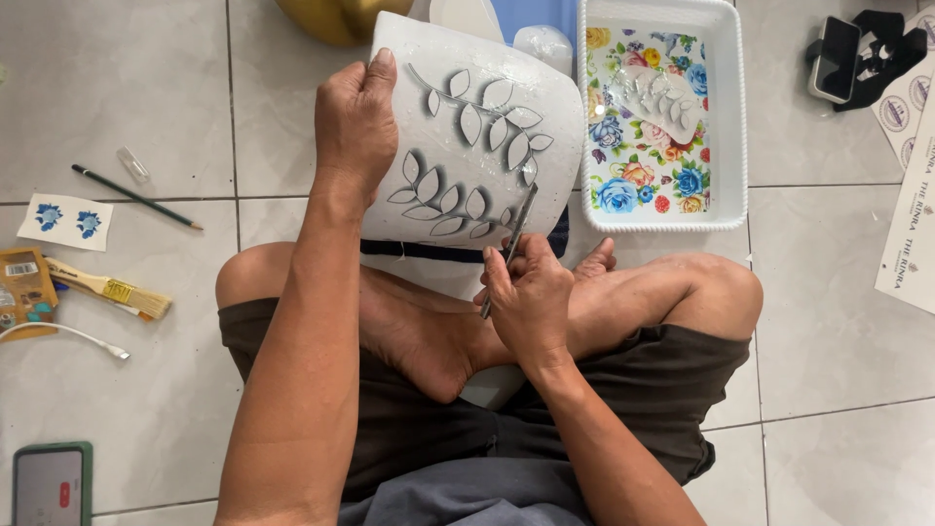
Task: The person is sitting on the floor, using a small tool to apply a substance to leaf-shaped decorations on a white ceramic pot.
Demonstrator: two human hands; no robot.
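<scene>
1. Head view looks down on a person sitting cross-legged on a pale grey tiled floor [146,409], both forearms reaching forward over the lap.
2. Largest in hand is a white pot [467,136] with raised grey leaf sprigs, tilted on its side above the crossed feet.
3. At the pot's left edge, the left hand [355,127] grips the rim, thumb pointing up over the white surface and fingers wrapped round the edge.
4. Lower down, the right hand [531,297] is closed in a pinch on a thin metal tool [511,244], whose tip touches the lower leaf sprig.
5. To the right of the pot, a white rectangular tray [730,117] with a flowered bottom sits on the floor.
6. On the left floor lie a paintbrush [107,289], a dark pencil [136,198] and a small sheet with blue flowers [66,220].
7. A phone in a green case [51,485] lies at the bottom left corner.
</scene>
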